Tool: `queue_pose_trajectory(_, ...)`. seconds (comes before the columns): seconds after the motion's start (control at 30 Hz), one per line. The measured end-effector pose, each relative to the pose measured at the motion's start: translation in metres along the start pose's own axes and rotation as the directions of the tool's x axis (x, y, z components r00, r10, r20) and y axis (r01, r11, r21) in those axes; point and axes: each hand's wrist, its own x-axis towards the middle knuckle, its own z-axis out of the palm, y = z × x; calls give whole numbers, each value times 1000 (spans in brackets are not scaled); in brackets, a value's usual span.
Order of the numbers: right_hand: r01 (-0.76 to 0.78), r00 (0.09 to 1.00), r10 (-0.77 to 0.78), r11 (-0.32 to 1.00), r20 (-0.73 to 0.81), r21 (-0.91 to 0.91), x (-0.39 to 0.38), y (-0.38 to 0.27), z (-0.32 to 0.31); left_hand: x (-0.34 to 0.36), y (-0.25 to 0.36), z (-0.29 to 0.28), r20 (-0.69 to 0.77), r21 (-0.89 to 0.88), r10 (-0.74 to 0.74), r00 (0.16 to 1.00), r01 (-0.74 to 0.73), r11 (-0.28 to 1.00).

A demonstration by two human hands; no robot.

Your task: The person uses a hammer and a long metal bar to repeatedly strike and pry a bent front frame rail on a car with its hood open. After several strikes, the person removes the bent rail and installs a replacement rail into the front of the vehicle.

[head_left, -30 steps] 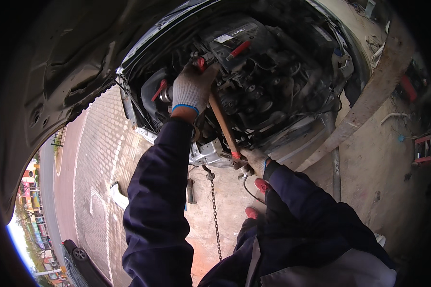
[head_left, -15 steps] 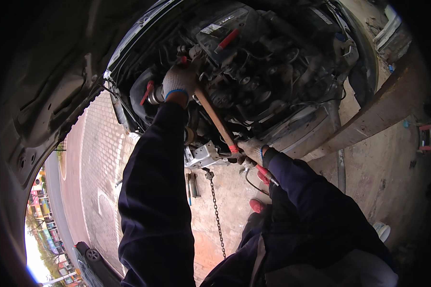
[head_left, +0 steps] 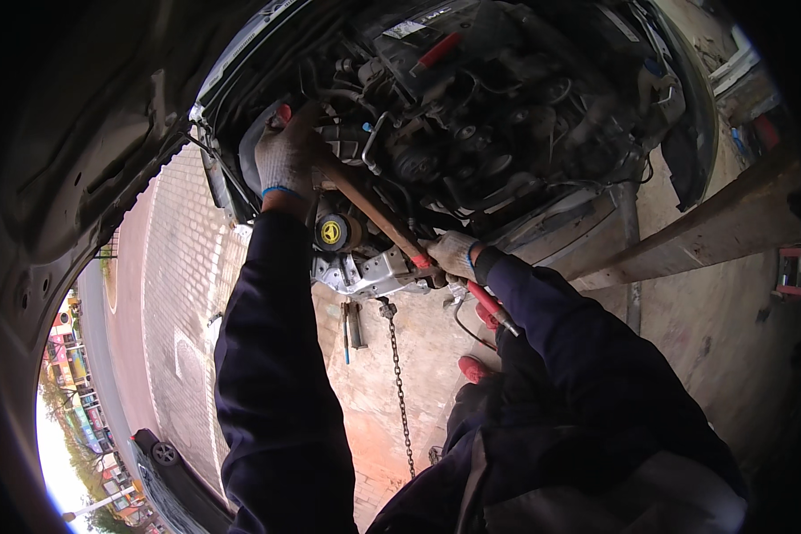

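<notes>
My left hand [head_left: 287,158], in a pale knit work glove, is closed around the upper part of a long wooden handle [head_left: 369,206] over the engine bay; the tool's far end is hidden by the hand. Above its knuckles shows a small red piece [head_left: 284,112]. The handle slants down to a red band [head_left: 423,261] near the front edge of the car. There my right hand [head_left: 454,254], also gloved, is closed, its fingers against the handle's lower end. Just below it lies a red-handled tool [head_left: 491,303] with a metal tip.
Under the raised hood [head_left: 98,151] is the engine [head_left: 481,133], with another red handle [head_left: 436,53] on its cover. A yellow-marked cap [head_left: 331,232] is beside the metal front frame [head_left: 365,274]. A chain [head_left: 398,374] hangs down. A rusty beam [head_left: 703,231] crosses at right.
My left hand has moved left, swinging the upper end of the wooden handle with it and uncovering hoses and the yellow-marked cap. My right hand stays at the lower end.
</notes>
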Motion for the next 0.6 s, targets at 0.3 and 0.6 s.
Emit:
queue_pose_trajectory(0.3,155,949,-223,945,-221,-289,-20,13,21,-135,18,-51,57,-40,282,958,-280,959)
queue_pose_trajectory(0.6,281,836,-442,854,-325,-438,-51,14,39,-289,-6,-69,-179,-28,309,934,-318,948)
